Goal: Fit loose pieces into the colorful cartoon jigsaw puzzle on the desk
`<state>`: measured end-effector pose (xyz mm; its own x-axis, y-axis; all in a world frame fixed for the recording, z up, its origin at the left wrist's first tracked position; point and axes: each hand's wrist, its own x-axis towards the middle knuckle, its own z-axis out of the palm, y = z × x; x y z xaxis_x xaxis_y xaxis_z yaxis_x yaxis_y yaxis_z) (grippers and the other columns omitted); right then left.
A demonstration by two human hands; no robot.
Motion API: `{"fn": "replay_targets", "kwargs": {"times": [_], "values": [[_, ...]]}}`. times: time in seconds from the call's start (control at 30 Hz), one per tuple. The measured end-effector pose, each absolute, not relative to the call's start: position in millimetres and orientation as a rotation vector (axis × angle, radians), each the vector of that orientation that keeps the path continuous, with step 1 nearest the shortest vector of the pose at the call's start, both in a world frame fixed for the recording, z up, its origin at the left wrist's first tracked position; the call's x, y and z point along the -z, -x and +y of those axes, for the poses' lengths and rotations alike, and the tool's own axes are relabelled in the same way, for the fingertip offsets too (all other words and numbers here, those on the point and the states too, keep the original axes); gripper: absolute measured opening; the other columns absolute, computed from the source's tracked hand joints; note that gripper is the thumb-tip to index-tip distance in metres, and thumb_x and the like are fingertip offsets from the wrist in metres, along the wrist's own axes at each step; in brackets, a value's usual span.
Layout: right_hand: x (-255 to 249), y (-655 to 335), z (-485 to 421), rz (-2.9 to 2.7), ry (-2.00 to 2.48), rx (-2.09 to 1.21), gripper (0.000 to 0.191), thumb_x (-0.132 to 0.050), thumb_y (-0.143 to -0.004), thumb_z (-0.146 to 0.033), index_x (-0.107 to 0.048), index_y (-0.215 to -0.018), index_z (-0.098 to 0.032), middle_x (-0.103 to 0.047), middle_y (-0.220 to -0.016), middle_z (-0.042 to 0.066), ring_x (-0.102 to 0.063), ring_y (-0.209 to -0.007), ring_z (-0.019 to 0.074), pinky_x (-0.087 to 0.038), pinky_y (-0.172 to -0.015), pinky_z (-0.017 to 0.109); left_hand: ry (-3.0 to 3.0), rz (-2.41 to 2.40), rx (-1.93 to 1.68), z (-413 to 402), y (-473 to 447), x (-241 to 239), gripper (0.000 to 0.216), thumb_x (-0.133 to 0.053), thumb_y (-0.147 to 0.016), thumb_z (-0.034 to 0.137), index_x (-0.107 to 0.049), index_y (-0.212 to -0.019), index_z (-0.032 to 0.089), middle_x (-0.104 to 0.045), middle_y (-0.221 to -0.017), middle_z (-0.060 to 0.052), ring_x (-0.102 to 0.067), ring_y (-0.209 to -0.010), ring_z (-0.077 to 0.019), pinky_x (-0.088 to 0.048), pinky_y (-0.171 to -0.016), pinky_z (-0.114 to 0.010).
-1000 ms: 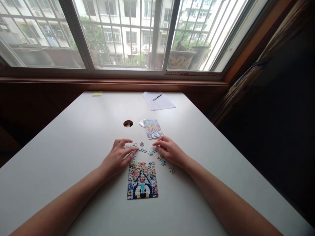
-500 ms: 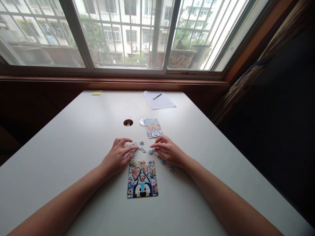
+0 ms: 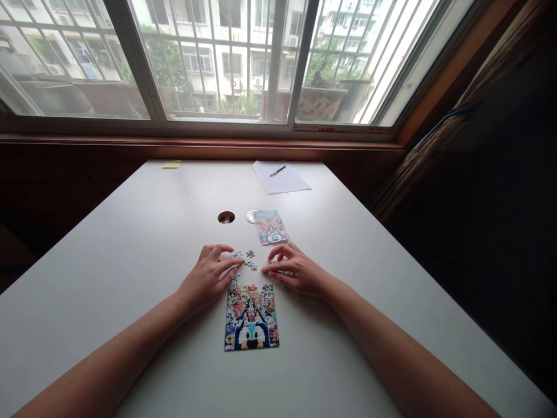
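Observation:
A mostly assembled jigsaw puzzle (image 3: 251, 319), showing a blue cartoon dog's face among many small figures, lies flat on the white table. Its top edge is uneven. My left hand (image 3: 212, 271) rests at its upper left with fingers apart, the index fingertip by a few joined light-blue puzzle pieces (image 3: 251, 265). Above those lies a loose puzzle piece (image 3: 250, 254). To the upper right, my right hand (image 3: 295, 270) is low over the table, fingers bent but apart. It partly covers several loose pieces, and one puzzle piece (image 3: 303, 299) shows dimly below it.
Beyond my hands lies a picture card (image 3: 272, 226) with the same dog design, overlapping a round silver disc (image 3: 251, 217). A round hole (image 3: 226, 217) opens in the table (image 3: 174, 220). Farther back are paper sheets (image 3: 287, 181), a pen (image 3: 278, 171) and a yellow note (image 3: 171, 165).
My right hand has shifted slightly left and down, its fingertips now covering loose pieces that showed before. My left hand has stayed put.

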<state>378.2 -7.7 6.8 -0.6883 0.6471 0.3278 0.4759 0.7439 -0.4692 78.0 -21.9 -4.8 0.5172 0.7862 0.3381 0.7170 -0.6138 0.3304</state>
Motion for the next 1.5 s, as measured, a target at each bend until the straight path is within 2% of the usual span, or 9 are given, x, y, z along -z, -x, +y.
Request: {"fn": "replay_targets", "kwargs": {"times": [0.27,0.4,0.7,1.1,1.3,1.5], "values": [[-6,-372,-13,-2.546,0.909,-0.353,0.038,-0.059,-0.098,-0.041,-0.063,-0.135,-0.037,-0.058,-0.123,0.008,-0.051,-0.109,0.0259,-0.046,-0.101,0.048,-2.602,1.306,-0.668,-22,-79,4,0.032,-0.055,-0.097,0.026,-0.068,-0.125,0.034,-0.052,-0.130,-0.006,-0.043,-0.118,-0.0292,-0.049,-0.102,-0.052],[-4,-367,-14,-2.574,0.925,-0.311,0.034,-0.057,-0.099,-0.042,-0.065,-0.132,-0.040,-0.059,-0.123,0.007,-0.048,-0.112,0.0273,-0.044,-0.103,0.050,-2.608,1.298,-0.689,-22,-79,5,0.032,-0.055,-0.097,0.027,-0.068,-0.125,0.034,-0.052,-0.130,-0.007,-0.044,-0.118,-0.0291,-0.050,-0.102,-0.052],[-4,-370,-11,-2.500,0.898,-0.325,0.027,-0.055,-0.100,-0.037,-0.073,-0.120,-0.034,-0.062,-0.116,0.008,-0.053,-0.103,0.0246,-0.048,-0.096,0.045,-2.601,1.296,-0.692,-22,-79,4,0.032,-0.055,-0.096,0.024,-0.068,-0.124,0.034,-0.052,-0.130,-0.006,-0.044,-0.118,-0.0286,-0.049,-0.102,-0.051],[-4,-371,-11,-2.454,0.940,-0.283,0.025,-0.054,-0.100,-0.033,-0.073,-0.116,-0.031,-0.063,-0.111,0.008,-0.054,-0.099,0.0243,-0.050,-0.093,0.044,-2.534,1.334,-0.766,-21,-78,4,0.031,-0.053,-0.098,0.026,-0.062,-0.127,0.029,-0.055,-0.126,-0.007,-0.046,-0.118,-0.0286,-0.046,-0.103,-0.050],[-3,-372,-9,-2.364,0.935,-0.310,0.027,-0.053,-0.099,-0.022,-0.069,-0.120,-0.027,-0.064,-0.106,0.009,-0.057,-0.099,0.0244,-0.052,-0.089,0.043,-2.428,1.373,-0.836,-18,-75,6,0.031,-0.051,-0.095,0.018,-0.061,-0.124,0.024,-0.058,-0.120,-0.008,-0.051,-0.113,-0.0264,-0.045,-0.101,-0.046],[0,-376,-5,-2.172,1.045,-0.439,0.026,-0.051,-0.095,-0.014,-0.070,-0.111,-0.023,-0.066,-0.099,0.009,-0.062,-0.096,0.0235,-0.052,-0.089,0.041,-2.314,1.387,-0.896,-17,-74,6,0.032,-0.046,-0.093,0.010,-0.062,-0.118,0.022,-0.063,-0.110,-0.006,-0.056,-0.104,-0.0234,-0.049,-0.094,-0.041]]}}
